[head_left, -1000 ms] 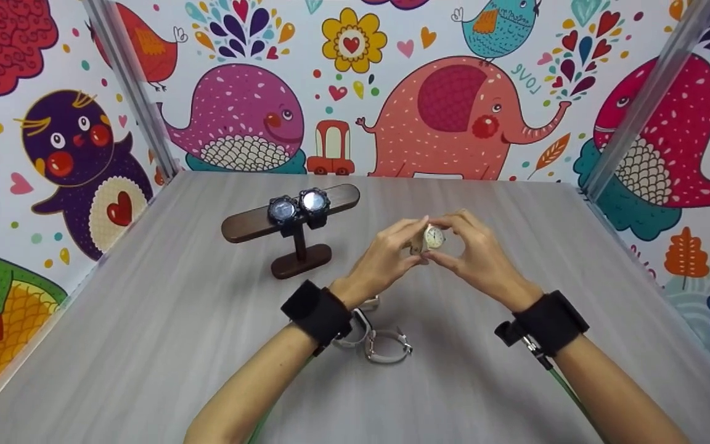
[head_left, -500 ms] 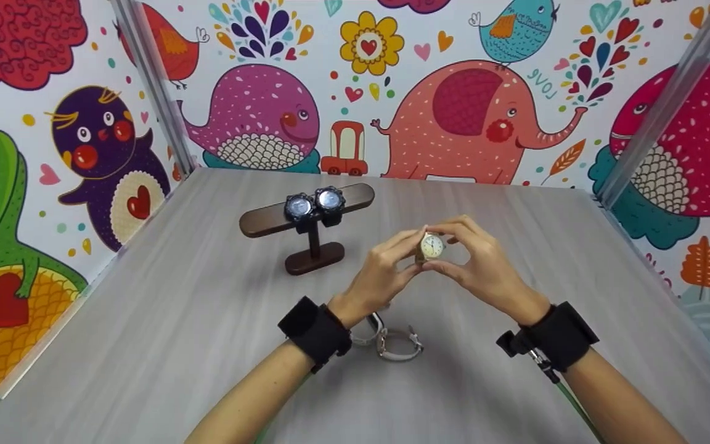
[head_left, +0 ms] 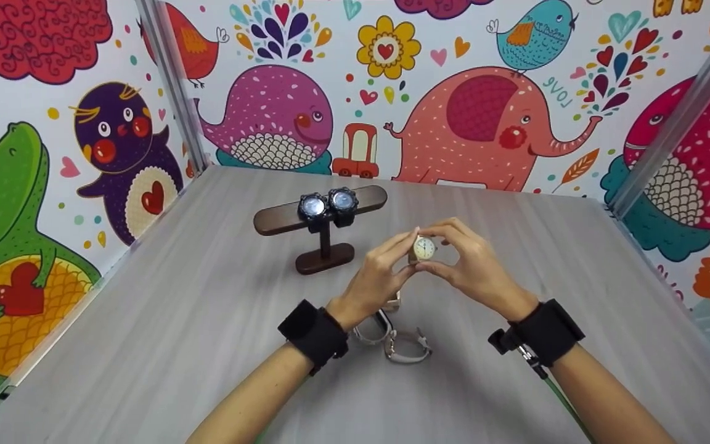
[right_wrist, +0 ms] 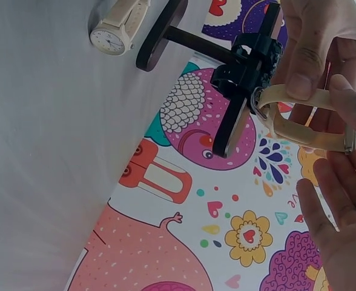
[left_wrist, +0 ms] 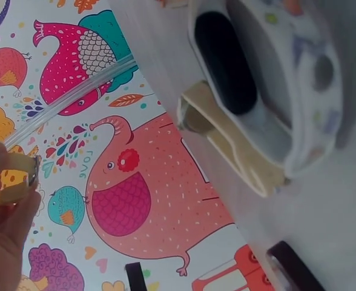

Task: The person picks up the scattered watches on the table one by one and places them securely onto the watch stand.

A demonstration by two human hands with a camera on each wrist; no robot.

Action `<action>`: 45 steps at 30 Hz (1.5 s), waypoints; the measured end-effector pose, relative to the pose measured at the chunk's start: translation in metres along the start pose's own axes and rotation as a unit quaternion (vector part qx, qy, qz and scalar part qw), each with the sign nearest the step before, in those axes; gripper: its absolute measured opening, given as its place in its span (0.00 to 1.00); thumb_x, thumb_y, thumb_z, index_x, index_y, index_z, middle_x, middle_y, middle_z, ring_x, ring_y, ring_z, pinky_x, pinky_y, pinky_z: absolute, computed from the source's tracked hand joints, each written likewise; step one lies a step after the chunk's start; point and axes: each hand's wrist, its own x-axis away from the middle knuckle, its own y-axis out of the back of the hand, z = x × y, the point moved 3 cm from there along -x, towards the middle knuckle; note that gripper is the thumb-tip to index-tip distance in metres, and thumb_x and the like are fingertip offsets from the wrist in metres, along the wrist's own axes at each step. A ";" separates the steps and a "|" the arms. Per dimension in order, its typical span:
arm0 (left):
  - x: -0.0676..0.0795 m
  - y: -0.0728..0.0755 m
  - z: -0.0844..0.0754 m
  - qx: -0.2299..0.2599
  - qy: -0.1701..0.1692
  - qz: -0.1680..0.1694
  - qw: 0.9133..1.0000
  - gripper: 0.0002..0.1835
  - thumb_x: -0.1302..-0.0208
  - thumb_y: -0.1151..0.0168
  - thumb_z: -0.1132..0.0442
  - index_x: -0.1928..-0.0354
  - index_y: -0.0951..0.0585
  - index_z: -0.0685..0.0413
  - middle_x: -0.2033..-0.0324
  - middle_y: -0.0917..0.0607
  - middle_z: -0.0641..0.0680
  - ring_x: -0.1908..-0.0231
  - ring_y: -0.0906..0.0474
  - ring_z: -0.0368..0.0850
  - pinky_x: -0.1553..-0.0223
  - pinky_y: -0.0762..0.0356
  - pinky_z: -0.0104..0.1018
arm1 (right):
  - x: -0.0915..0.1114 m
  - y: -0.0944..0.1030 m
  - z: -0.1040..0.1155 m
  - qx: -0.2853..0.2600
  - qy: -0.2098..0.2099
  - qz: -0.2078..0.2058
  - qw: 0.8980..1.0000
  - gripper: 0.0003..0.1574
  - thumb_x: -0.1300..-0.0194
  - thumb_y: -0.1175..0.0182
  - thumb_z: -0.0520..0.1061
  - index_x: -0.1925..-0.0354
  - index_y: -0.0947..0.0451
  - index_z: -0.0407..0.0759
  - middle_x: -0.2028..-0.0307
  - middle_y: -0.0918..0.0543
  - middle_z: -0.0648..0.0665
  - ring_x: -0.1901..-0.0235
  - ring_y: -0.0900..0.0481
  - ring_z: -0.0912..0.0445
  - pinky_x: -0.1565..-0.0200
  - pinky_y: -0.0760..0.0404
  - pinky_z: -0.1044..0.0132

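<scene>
My left hand (head_left: pixel 372 280) and right hand (head_left: pixel 475 265) meet above the table, both pinching a wristwatch (head_left: pixel 424 248) with a pale round dial. In the right wrist view its cream strap (right_wrist: pixel 311 136) forms a loop between thumbs and fingers. The dial faces the head camera. To the hands' left stands a dark wooden watch stand (head_left: pixel 272 221), whose crossbar carries two black watches: one on the left (head_left: pixel 314 207), another on the right (head_left: pixel 343 200). Beneath the left wrist lies a white fitness band (left_wrist: pixel 314 91) with a dark screen, partly hidden in the head view.
A watch with a whitish strap (head_left: pixel 409 356) lies on its side near the fitness band. Another cream-strapped watch (right_wrist: pixel 109 40) rests on the grey table (head_left: pixel 207 345), mostly covered by my left hand in the head view. Printed panels (head_left: pixel 478 123) enclose the back and sides.
Both hands have moved left toward the stand with the watch, which has turned its dial more fully to the head camera. The head view has swung left. The stand's watches stay in place.
</scene>
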 end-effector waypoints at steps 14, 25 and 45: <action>0.012 0.024 0.022 -0.110 0.030 0.026 0.993 0.37 0.50 0.32 0.61 0.38 0.34 0.66 0.41 0.28 0.62 0.40 0.31 0.53 0.39 0.32 0.34 | -0.018 -0.024 -0.017 0.005 -0.033 0.035 0.999 0.30 0.55 0.28 0.43 0.51 0.24 0.40 0.57 0.21 0.45 0.57 0.24 0.55 0.57 0.20 0.60; 0.043 0.108 0.066 -0.215 0.038 -0.018 0.976 0.35 0.53 0.31 0.66 0.41 0.32 0.68 0.42 0.28 0.65 0.39 0.35 0.60 0.36 0.40 0.53 | -0.040 -0.043 -0.059 0.034 -0.132 0.107 0.985 0.27 0.51 0.33 0.35 0.50 0.26 0.35 0.56 0.21 0.39 0.56 0.24 0.49 0.52 0.21 0.52; 0.053 0.166 0.104 -0.148 0.215 0.016 0.965 0.27 0.44 0.39 0.70 0.41 0.30 0.67 0.42 0.27 0.63 0.40 0.32 0.58 0.39 0.33 0.46 | -0.091 -0.065 -0.085 0.155 -0.152 0.123 0.968 0.26 0.50 0.32 0.40 0.51 0.26 0.39 0.56 0.18 0.38 0.59 0.20 0.44 0.56 0.21 0.50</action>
